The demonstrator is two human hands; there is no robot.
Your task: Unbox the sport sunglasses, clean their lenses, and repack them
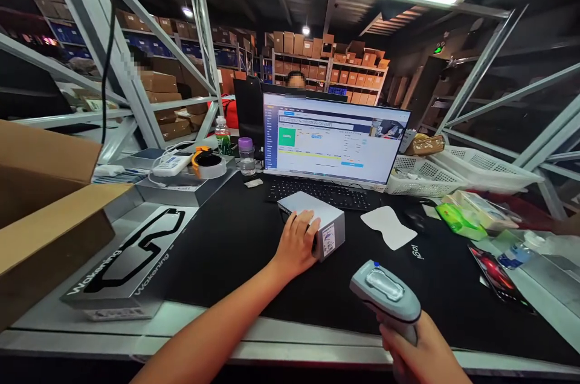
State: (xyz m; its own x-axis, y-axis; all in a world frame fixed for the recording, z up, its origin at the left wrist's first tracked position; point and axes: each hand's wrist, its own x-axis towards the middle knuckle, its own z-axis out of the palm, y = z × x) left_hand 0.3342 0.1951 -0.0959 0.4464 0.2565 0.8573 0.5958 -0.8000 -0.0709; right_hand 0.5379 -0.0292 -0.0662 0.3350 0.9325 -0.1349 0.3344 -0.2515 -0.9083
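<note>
My left hand (294, 248) is closed over the near side of a small grey product box (313, 209), which rests on the black desk mat (217, 257). A white barcode label (328, 240) shows on the box's end, to the right of my fingers. In my right hand (423, 348) is a grey handheld barcode scanner (387, 290), gripped by its handle above the mat's front edge. The scanner's head points toward the box, with a gap between them. Part of the right hand's fingers is hidden under the scanner.
Behind the box stand a keyboard (317, 192) and a lit monitor (335, 142). A larger "Wakening" box (122, 263) and an open carton (49, 215) are at left. White baskets (489, 169), tissues (460, 221) and a mouse (414, 221) lie right. Another person sits behind the monitor.
</note>
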